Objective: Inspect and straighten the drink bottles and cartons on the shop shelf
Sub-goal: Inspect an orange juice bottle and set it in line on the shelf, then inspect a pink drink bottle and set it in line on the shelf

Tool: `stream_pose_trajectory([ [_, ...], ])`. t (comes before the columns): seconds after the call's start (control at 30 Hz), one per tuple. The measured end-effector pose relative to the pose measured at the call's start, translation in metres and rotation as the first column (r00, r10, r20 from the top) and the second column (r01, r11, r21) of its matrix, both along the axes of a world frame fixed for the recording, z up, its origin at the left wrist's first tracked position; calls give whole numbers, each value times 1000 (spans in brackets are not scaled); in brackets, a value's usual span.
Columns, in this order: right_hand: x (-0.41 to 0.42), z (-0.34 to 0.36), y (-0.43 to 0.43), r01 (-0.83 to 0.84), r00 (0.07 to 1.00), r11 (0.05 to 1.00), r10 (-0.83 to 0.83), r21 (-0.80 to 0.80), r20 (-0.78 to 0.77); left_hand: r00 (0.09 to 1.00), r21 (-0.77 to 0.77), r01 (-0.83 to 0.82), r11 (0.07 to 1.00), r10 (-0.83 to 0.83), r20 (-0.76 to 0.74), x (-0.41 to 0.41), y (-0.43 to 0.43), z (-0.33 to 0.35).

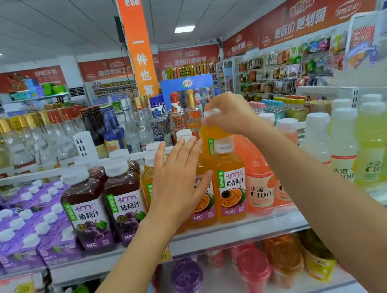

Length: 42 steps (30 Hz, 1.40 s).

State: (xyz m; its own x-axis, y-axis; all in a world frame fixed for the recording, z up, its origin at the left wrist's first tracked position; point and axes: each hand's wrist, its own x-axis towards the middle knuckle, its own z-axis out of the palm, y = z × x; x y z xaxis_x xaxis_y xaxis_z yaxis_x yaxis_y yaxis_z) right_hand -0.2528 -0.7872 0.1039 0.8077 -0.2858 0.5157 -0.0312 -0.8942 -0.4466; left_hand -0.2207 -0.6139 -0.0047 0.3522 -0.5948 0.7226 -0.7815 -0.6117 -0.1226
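Hands first: my right hand [228,115] is curled over the white cap of a passion-fruit bottle [210,136], gripping it from above. My left hand [179,181] is flat, fingers straight, pressed against a front orange bottle [204,207]. The gripped bottle hangs directly under the right hand, beyond and just right of the left, so the right is nearer. Its long axis runs close to upright, cap up, base hidden behind the neighbouring front bottle [230,185], and it rides higher than the row. I judge it needs a straight drop onto the shelf [234,234].
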Motion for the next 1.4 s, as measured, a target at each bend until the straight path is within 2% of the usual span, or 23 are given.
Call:
stream_pose_trajectory([
  [0.2,8,-3,0,45,981,998,-51,-35,-185,1000,-1,-11,1000,11,22,3,0,-3],
  [0.37,16,-2,5,71,937,982,-126,-174,-325,999,-33,6,999,-5,36,4,-1,-4],
  [0.63,14,2,7,27,902,980,-109,-199,-418,999,-45,8,999,-6,51,6,-3,-3],
  [0.73,5,5,6,-4,929,986,-58,-166,-366,998,-47,3,999,0,59,6,-5,-5],
  [0.87,-35,11,-6,39,991,983,-61,-178,-120,997,-105,41,994,-35,62,1,-9,-6],
  [0.93,-58,7,-16,111,983,966,-142,-234,-120,993,-90,92,992,-84,83,-3,-17,-6],
  [1.0,-72,-4,-24,146,957,950,-206,-275,-204,987,-56,128,990,-122,106,-6,-27,-7],
  [1.1,-74,-23,-30,139,946,954,-207,-267,-249,987,-17,111,994,-109,121,-8,-40,-12],
  [1.3,-77,-35,-44,121,983,972,-146,-201,-113,991,-31,78,996,-74,114,-10,-45,-18],
  [1.4,-91,-41,-49,44,999,996,-43,-79,14,993,-47,85,995,-81,91,-13,-45,-17],
])
